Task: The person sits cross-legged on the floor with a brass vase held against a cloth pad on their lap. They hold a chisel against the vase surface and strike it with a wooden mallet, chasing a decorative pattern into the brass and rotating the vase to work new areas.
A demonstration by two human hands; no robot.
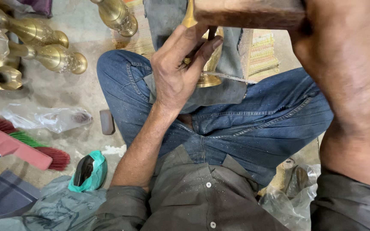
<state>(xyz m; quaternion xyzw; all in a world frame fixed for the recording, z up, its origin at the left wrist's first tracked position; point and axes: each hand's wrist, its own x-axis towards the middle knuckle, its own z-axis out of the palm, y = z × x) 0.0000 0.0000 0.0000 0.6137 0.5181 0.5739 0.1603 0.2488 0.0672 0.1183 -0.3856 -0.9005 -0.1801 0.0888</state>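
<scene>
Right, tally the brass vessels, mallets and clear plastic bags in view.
Brass vessels: 5, one in the left hand
Wooden mallet: 1, in the right hand
Clear plastic bags: 2
Total: 8

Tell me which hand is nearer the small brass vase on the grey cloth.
Left. The left hand grips the small brass vase on the grey cloth; the right hand is off to its right, raised, holding a wooden handle.

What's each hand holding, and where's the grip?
Left hand grips the brass vessel around its narrow upper part. Right hand holds a wooden tool at its near end.
</scene>
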